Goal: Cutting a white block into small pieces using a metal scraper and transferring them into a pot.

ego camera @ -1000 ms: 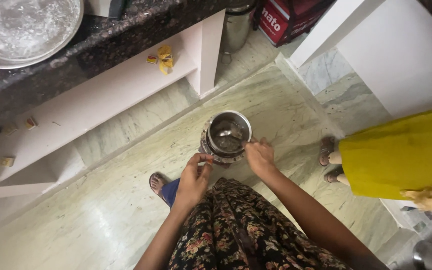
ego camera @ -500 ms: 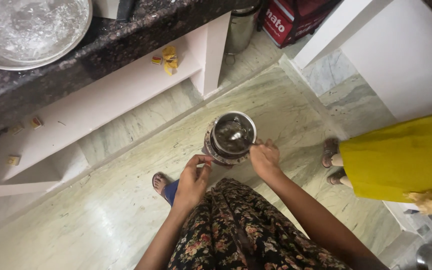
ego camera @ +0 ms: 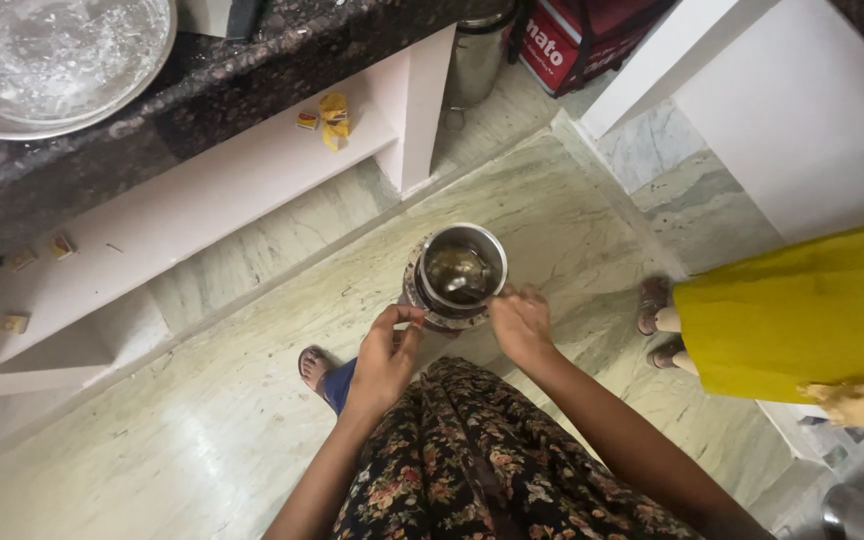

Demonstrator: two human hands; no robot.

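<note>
A round steel jar (ego camera: 457, 272) with dark liquid and a shiny inside is held out in front of me, over the marble floor. My left hand (ego camera: 384, 358) grips its lower left rim, fingers curled around the patterned base. On the lower right rim sits my right hand (ego camera: 519, 322), fingers closed on the edge. Below both hands is my dark flowered dress (ego camera: 472, 460).
A dark granite counter (ego camera: 152, 110) with a large steel bowl (ego camera: 52, 55) stands at the upper left, over a white shelf (ego camera: 202, 190) with small yellow packets (ego camera: 332, 118). Another person in yellow cloth (ego camera: 802, 310) stands at the right. A red box (ego camera: 592, 40) sits at the top.
The jar and both hands have shifted slightly as the view moved; my grip on the jar is unchanged.
</note>
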